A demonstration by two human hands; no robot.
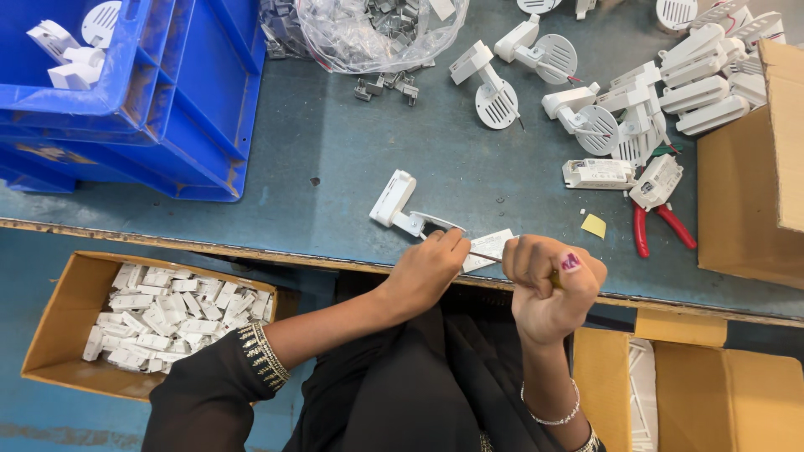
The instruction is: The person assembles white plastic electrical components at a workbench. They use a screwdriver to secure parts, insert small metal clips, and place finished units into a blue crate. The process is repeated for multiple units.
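My left hand [431,266] pinches a white plastic lamp fixture [400,205] that lies at the near edge of the grey-blue worktable [352,159]. Its fingers press on the fixture's round head, which is mostly hidden under them. My right hand [548,285] is clenched around a screwdriver [486,256] with a yellow handle. The thin shaft points left toward the fixture and passes over a small white flat cover [491,244]. Both hands meet at the table's front edge.
Stacked blue crates [167,92] with white parts stand at the back left. A clear bag of metal clips [377,29] sits at the back. Several white fixtures [636,92], red-handled pliers [657,224] and a cardboard box [754,184] lie right. Below, a carton of white parts [159,314] sits left.
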